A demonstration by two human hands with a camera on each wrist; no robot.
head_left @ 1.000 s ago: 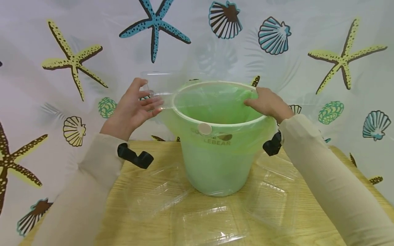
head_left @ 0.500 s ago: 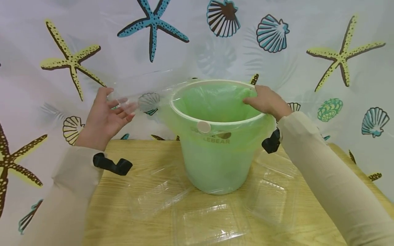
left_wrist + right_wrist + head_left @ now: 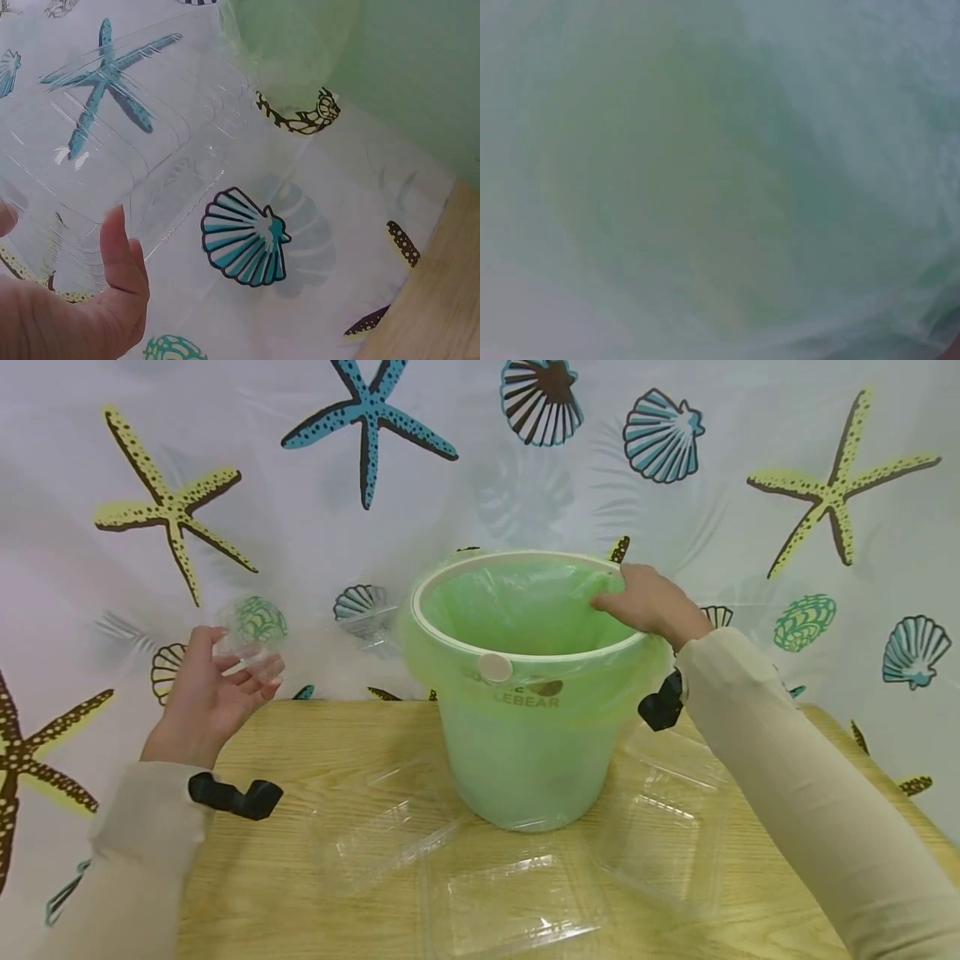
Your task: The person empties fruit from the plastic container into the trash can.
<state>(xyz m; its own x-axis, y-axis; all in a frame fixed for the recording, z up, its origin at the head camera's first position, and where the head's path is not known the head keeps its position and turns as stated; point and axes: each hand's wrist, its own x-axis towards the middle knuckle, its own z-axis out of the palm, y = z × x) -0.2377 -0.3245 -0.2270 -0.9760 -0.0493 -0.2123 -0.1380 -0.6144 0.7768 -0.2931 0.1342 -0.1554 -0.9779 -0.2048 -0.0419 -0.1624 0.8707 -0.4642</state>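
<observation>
My left hand (image 3: 217,697) pinches one end of a clear plastic box (image 3: 154,124), fingers curled at its edge. The left wrist view shows the box's ribbed, see-through walls; in the head view it is faint against the curtain, left of the bucket. A pale green bucket (image 3: 525,768) stands upright on the table. Its mouth is lined with a thin green plastic bag (image 3: 517,606), folded down over the white rim (image 3: 465,646). My right hand (image 3: 660,603) grips the bucket's right rim, thumb inside over the bag. Only blurred green plastic fills the right wrist view.
Several clear plastic trays lie around the bucket on the wooden table (image 3: 285,877): one in front (image 3: 517,902), others to the right (image 3: 660,843) and left. A white curtain (image 3: 480,485) printed with starfish and shells hangs directly behind.
My left hand has drawn the clear box leftward and down, away from the bucket's rim. The right hand has kept its hold on the rim, and the bucket stays in place.
</observation>
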